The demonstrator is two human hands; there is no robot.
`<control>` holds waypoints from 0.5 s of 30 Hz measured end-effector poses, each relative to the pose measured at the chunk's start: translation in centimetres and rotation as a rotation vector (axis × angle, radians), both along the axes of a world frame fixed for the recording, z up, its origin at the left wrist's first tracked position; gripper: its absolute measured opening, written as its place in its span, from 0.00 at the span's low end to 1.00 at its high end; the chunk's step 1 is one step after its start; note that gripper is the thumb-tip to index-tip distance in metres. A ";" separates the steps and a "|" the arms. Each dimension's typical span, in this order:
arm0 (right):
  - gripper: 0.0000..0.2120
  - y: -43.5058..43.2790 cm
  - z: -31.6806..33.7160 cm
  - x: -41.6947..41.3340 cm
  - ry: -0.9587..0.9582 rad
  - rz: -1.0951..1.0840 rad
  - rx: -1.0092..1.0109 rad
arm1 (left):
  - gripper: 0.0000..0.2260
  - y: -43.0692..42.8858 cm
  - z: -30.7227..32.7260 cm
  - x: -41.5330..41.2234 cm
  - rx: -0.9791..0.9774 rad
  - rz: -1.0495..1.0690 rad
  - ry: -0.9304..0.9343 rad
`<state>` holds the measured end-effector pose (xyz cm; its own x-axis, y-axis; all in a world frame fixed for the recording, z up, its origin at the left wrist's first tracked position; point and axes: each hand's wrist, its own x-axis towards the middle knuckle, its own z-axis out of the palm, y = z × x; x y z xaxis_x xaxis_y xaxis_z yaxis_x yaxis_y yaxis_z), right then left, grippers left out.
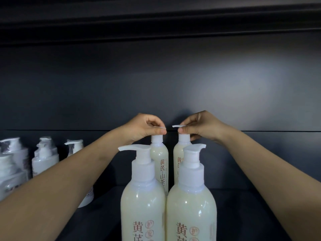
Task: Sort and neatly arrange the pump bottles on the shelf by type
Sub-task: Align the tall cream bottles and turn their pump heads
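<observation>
Several cream pump bottles with red-brown characters stand in two rows on the dark shelf. The two front ones, the front left bottle and the front right bottle, stand side by side close to me. Behind them are the back left bottle and the back right bottle. My left hand pinches the white pump head of the back left bottle. My right hand pinches the pump head of the back right bottle. Both back bottles stand upright.
At the left stand several white pump bottles wrapped in clear plastic, partly hidden by my left forearm. The dark back wall rises behind the bottles, and an upper shelf edge runs overhead. Bare shelf lies to the right.
</observation>
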<state>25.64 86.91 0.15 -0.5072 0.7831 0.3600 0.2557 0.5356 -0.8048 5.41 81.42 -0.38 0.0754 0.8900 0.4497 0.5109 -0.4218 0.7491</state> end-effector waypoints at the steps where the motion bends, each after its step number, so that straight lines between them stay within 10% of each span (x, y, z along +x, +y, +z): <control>1: 0.10 -0.3 0.2 0.1 -0.011 -0.001 0.006 | 0.07 -0.1 0.0 0.0 0.030 0.037 0.014; 15: 0.06 -5.3 0.6 -0.2 0.014 -0.092 -0.003 | 0.05 -3.6 -0.2 -1.1 -0.052 -0.023 -0.012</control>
<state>25.46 81.61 0.73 -0.4283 0.8270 0.3643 0.2924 0.5082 -0.8101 4.36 77.82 -0.57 0.0908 0.9103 0.4039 0.4923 -0.3936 0.7764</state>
